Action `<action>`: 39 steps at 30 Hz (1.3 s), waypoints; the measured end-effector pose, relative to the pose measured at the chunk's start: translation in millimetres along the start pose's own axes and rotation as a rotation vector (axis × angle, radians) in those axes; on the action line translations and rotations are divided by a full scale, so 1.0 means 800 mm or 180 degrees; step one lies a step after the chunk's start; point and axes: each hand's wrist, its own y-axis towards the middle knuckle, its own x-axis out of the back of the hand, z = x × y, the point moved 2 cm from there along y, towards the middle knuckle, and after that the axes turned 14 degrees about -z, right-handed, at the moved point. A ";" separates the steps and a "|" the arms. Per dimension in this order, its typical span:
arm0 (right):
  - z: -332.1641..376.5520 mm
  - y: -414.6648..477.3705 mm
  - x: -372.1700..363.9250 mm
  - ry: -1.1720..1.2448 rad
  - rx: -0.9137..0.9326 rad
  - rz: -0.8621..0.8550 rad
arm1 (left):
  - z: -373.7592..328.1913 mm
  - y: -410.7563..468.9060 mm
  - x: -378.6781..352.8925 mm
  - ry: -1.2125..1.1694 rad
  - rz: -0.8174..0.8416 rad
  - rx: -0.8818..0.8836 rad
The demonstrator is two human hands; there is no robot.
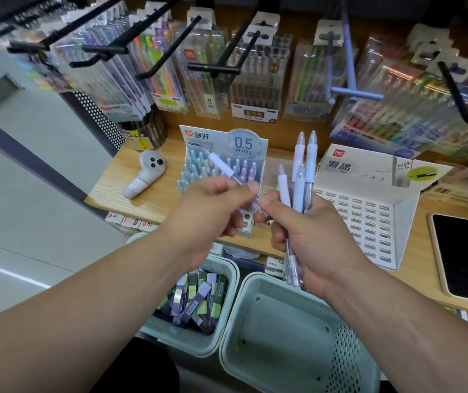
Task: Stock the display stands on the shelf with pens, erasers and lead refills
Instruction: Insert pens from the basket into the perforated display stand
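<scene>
Two bare arms up close, above a left basket [183, 339] and a right basket [283, 336], both low before the front edge of the shelf [159, 199]. Small flat boxes [198, 304] in the left basket, likely for later. Left hand [215, 205]: grip pinched tight on one pen [224, 168], white end pointing up at the pen stand [215, 137] in the middle of the shelf. Probably picked out alone for dropping into a free hole. Right hand [306, 236]: grip clamped round a bunch of pens [302, 165], tips up, held together as spares for feeding in one by one. White stand with many slots [369, 217] toward the right edge, beside a phone [459, 256] lying flat.
</scene>
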 end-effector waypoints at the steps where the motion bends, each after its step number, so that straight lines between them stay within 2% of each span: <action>1: 0.000 0.001 0.000 -0.0010 0.0059 -0.0034 | 0.005 -0.003 -0.003 0.0028 0.0099 0.0070; 4: -0.002 -0.001 0.001 -0.0069 0.0074 -0.0033 | 0.005 -0.008 -0.005 -0.0039 0.0209 0.0088; 9: 0.004 0.002 0.005 -0.0063 -0.0181 -0.0218 | -0.031 0.013 0.022 0.0510 -0.0364 -0.0743; 11: 0.010 0.006 0.008 0.0029 -0.0250 -0.0341 | -0.039 0.022 0.035 0.0730 -0.0425 -0.0838; 18: 0.013 0.006 0.011 0.0082 -0.0259 -0.0395 | -0.024 0.035 0.057 0.1932 -0.0469 -0.0954; 22: 0.011 0.003 0.009 0.0104 -0.0274 -0.0346 | -0.024 0.035 0.062 0.2638 -0.0515 -0.1237; 25: 0.011 0.001 0.011 0.0104 -0.0268 -0.0324 | -0.023 0.036 0.064 0.2634 -0.0534 -0.1284; 30: 0.010 0.001 0.014 0.0053 -0.0232 -0.0305 | -0.018 0.050 0.071 0.2739 -0.0791 -0.1750; 32: 0.010 0.001 0.016 0.0033 -0.0220 -0.0304 | -0.015 0.052 0.067 0.2605 -0.0738 -0.1839; 36: 0.008 0.001 0.016 0.0059 -0.0241 -0.0283 | -0.006 0.054 0.050 0.3018 -0.0581 -0.2284; 39: 0.009 0.001 0.015 0.0073 -0.0226 -0.0257 | 0.001 0.056 0.037 0.3185 -0.0410 -0.2355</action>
